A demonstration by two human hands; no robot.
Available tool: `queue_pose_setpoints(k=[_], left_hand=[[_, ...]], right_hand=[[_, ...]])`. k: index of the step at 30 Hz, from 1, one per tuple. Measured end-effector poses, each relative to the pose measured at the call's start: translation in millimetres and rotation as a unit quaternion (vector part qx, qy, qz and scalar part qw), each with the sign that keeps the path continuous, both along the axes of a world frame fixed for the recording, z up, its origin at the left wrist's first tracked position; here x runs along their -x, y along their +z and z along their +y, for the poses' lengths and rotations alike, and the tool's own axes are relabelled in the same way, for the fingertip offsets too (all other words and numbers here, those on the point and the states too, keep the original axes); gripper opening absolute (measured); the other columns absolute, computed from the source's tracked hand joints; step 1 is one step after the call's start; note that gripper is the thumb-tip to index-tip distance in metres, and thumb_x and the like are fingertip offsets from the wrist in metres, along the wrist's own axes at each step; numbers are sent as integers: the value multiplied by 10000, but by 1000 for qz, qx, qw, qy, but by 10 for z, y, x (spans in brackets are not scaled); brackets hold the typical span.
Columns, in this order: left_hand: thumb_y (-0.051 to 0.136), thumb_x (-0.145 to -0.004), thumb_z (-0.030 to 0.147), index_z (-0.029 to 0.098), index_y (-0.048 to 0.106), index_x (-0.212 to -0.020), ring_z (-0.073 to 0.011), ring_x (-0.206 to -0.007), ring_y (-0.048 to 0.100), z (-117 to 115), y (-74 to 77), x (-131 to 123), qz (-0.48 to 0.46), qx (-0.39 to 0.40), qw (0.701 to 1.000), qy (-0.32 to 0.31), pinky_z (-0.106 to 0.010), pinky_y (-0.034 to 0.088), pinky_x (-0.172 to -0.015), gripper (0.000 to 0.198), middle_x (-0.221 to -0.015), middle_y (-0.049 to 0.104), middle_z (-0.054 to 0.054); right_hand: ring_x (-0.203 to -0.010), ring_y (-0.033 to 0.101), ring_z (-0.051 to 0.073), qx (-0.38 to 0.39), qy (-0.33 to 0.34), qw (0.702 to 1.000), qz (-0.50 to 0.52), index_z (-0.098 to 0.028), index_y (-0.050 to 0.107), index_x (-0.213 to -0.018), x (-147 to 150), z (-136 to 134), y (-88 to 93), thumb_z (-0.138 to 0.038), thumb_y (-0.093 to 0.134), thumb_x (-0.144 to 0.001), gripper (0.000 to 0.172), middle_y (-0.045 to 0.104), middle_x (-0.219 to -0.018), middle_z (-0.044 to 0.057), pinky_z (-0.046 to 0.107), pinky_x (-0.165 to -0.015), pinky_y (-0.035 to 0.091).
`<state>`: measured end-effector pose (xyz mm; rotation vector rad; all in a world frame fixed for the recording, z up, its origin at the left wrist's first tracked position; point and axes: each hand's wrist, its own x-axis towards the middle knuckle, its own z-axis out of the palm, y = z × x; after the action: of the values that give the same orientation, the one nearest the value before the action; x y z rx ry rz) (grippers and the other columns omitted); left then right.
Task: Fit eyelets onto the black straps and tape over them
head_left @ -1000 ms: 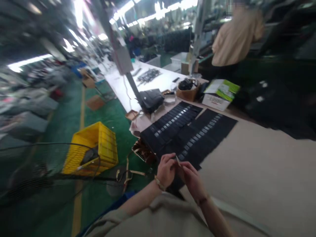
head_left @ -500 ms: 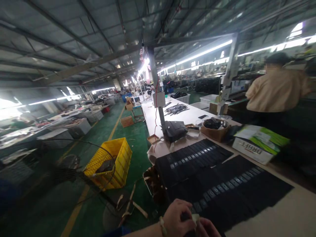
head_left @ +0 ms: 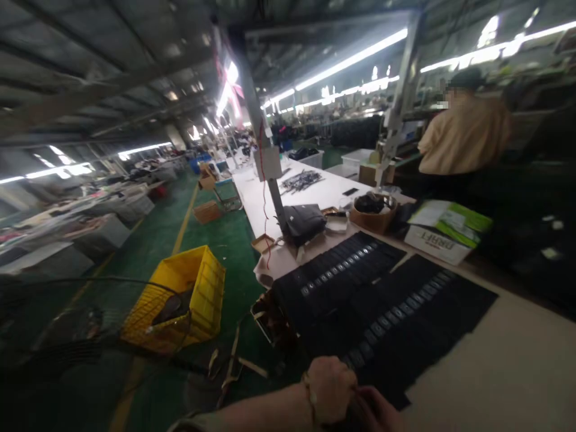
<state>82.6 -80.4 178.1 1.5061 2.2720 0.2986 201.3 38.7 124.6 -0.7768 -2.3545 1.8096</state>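
Workroom: long factory hall with strip lights overhead and a green floor; you stand at the near end of a pale worktable [head_left: 504,366].
Left hand [head_left: 332,390]: at the bottom edge, back toward you, fingers curled shut; what they enclose is hidden. A bracelet [head_left: 308,389] sits on the wrist.
Right hand [head_left: 377,413]: touching your left hand and mostly cut off by the frame; its grip cannot be read.
Near row of black pieces [head_left: 405,315]: flat on the table, overlapped, each with a small metal tag; its near end lies just beside both hands.
Far row of black pieces [head_left: 342,273]: parallel, just beyond the first.
Behind the rows: black bag [head_left: 305,221], brown tub [head_left: 373,221], green-and-white box [head_left: 443,240].
Floor, left: yellow crate [head_left: 198,294].
Co-worker: person in a beige top [head_left: 463,138], well apart, turned away.
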Motion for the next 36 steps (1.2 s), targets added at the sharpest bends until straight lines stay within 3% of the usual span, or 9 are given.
queue_pose_setpoints(k=[4, 10, 18, 21, 23, 26, 28, 32, 36], left_hand=[[456, -934, 237, 195, 630, -968, -237, -941, 611, -26, -85, -81, 29, -3, 998, -50, -374, 498, -824, 183, -960, 683, -89], [440, -951, 200, 174, 619, -934, -248, -903, 568, -69, -431, -145, 24, 58, 995, -71, -375, 454, -768, 182, -896, 655, -100], [471, -942, 227, 193, 641, -876, -254, -910, 552, 113, -581, -55, 18, 78, 995, -51, -389, 407, -743, 185, -890, 653, -101], [480, -940, 231, 196, 671, -850, -244, -902, 564, 194, -688, -28, -30, 48, 997, -46, -389, 407, -768, 213, -867, 664, -97], [504, -942, 269, 211, 689, -855, -222, -897, 578, 232, -820, 6, -92, 11, 996, 10, -374, 419, -805, 213, -870, 683, -75], [579, -908, 336, 234, 706, -875, -206, -902, 598, 299, -1114, 112, -149, -7, 962, 228, -350, 445, -835, 166, -903, 709, -37], [613, -878, 355, 246, 716, -879, -221, -950, 600, 354, -1329, 190, -134, 19, 929, 345, -363, 446, -862, 149, -950, 713, -28], [624, -857, 372, 252, 723, -863, -259, -1043, 581, 443, -1625, 253, -93, 56, 920, 377, -428, 402, -945, 156, -1019, 699, -38], [686, -798, 350, 222, 663, -1011, -230, -993, 612, 465, -1650, 241, -80, 41, 900, 427, -419, 398, -953, 250, -1004, 695, -46]], right_hand=[[-773, 674, 246, -17, 20, 999, -29, -206, 716, -882, -143, -58, 119, -472, 515, -866, 334, 747, -874, 99, 331, -705, 497], [-822, 660, 224, -95, 57, 983, -145, -201, 722, -926, -146, -118, -92, -201, 528, -892, 197, 742, -938, 107, 301, -726, 449], [-775, 651, 211, -69, 74, 977, -188, -225, 725, -862, 33, 74, -364, -209, 548, -885, 180, 738, -884, 83, 295, -670, 425], [-705, 626, 181, 25, 51, 982, -182, -206, 682, -768, 83, 247, -586, -209, 553, -848, 152, 704, -770, 59, 273, -635, 432], [-606, 592, 151, 145, -28, 970, -192, -192, 632, -770, 83, 354, -748, -249, 527, -849, 143, 642, -665, 21, 249, -566, 432], [-510, 563, 121, 265, -188, 921, -215, -186, 568, -865, 43, 454, -903, -336, 470, -876, 179, 599, -655, -12, 218, -468, 411], [-495, 556, 108, 290, -220, 909, -204, -187, 557, -890, 2, 464, -921, -369, 496, -861, 195, 613, -686, -11, 203, -443, 395], [-476, 485, 88, 307, -214, 912, -170, -184, 576, -850, -84, 396, -864, -377, 547, -800, 202, 592, -637, -29, 201, -459, 389], [-530, 481, 96, 307, -195, 924, -120, -172, 619, -921, -162, 322, -818, -313, 577, -725, 245, 586, -660, -33, 221, -521, 407]])
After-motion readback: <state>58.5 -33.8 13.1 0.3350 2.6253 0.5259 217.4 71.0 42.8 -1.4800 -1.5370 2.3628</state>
